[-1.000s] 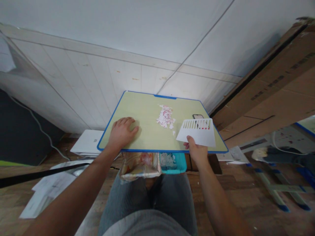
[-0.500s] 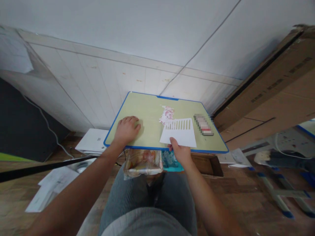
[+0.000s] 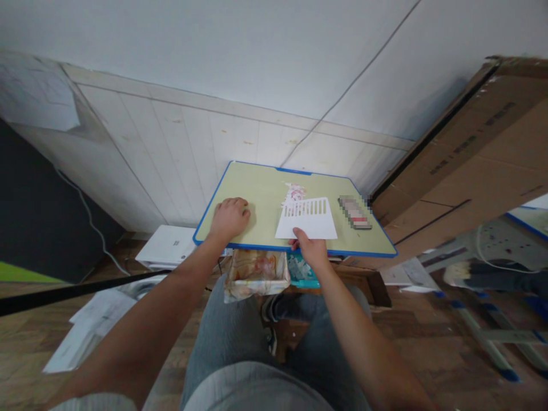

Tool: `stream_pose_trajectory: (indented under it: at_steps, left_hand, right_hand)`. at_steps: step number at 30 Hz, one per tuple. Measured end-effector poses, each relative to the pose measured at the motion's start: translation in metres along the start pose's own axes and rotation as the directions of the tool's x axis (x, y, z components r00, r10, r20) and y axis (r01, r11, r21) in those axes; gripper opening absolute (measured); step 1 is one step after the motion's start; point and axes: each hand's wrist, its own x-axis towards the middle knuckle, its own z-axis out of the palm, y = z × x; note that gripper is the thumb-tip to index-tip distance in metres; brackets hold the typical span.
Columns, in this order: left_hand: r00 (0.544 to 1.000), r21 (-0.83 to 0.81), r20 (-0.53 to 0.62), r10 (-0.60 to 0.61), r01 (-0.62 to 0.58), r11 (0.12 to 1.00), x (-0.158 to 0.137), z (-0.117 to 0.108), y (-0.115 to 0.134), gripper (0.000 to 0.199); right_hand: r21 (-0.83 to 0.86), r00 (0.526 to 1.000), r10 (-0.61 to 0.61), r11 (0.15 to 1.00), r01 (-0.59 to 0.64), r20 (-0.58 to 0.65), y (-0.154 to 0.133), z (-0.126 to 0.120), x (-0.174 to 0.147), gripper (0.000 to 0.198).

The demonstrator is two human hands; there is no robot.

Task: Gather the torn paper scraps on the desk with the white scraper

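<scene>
My right hand (image 3: 309,245) pinches the near edge of a white sheet of card (image 3: 306,224), thumb on top and fingers under it. A row of narrow slots runs along the card's far side. Just beyond the slots, partly covered by the card, lies a small heap of pink and white paper scraps (image 3: 295,191). My left hand (image 3: 231,218) rests palm down on the left part of the pale green desktop (image 3: 261,182), holding nothing, its fingers loosely bent.
A blurred-out phone-like object (image 3: 355,212) lies on the desk's right side. Below the front edge hang a plastic-lined bin (image 3: 257,277) and a turquoise basket (image 3: 303,274). A large cardboard sheet (image 3: 479,154) leans at right. A white box (image 3: 165,245) stands at left.
My right hand and the card have moved slightly farther onto the desk. My knees have parted, showing a shoe and the floor between them. The left hand stays resting on the desk.
</scene>
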Motion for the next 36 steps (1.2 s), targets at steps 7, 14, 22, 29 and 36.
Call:
stream_pose_trajectory:
  at_steps: [7,14,22,29,36]
  left_hand:
    - [1.000,0.028,0.000,-0.009,0.009,1.000,0.003,0.001,0.001,0.043]
    - [1.000,0.028,-0.010,-0.007,0.007,1.000,0.005,0.004,-0.003,0.044]
    - [1.000,0.033,0.005,-0.014,0.014,0.999,0.005,0.003,-0.002,0.046]
    - [1.000,0.047,0.000,0.007,-0.007,0.999,0.004,0.003,-0.003,0.046]
    - [1.000,0.031,0.012,0.012,-0.013,0.999,0.003,0.003,-0.004,0.046]
  right_hand:
    - [-0.015,0.998,-0.003,1.000,0.004,0.070,-0.001,-0.004,0.001,0.045]
    - [0.000,0.990,-0.059,0.998,0.059,0.129,0.004,-0.007,0.003,0.045]
    - [0.000,0.984,-0.075,0.997,0.076,0.161,0.006,-0.008,0.003,0.048]
    - [0.002,0.986,-0.065,0.998,0.065,0.154,0.001,-0.007,-0.002,0.051]
    - [0.026,0.990,-0.007,1.000,0.003,0.144,-0.005,-0.005,-0.010,0.049]
